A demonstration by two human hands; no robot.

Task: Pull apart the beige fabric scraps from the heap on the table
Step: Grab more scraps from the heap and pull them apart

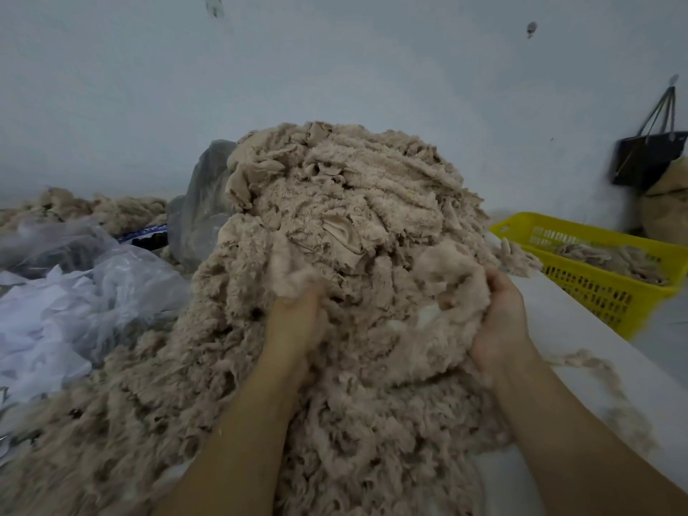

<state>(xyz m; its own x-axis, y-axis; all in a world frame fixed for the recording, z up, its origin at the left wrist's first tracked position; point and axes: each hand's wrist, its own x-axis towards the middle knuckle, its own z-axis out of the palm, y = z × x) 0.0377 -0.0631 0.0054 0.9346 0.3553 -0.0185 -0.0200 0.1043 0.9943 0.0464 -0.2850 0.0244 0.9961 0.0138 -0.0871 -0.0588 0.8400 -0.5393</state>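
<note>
Left hand [298, 322] and right hand [499, 329] are gripping fistfuls of the heap [353, 217]; hard tugging is risking its top, beyond them, toppling.

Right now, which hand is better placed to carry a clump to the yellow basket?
Right, probably. The right hand grips the heap at its right edge, nearer the yellow basket; the left hand digs in mid-heap, farther off.

Dim, flat, cool light; soft shadows; wide-angle bending at edges; slight motion blur throughout.
</note>
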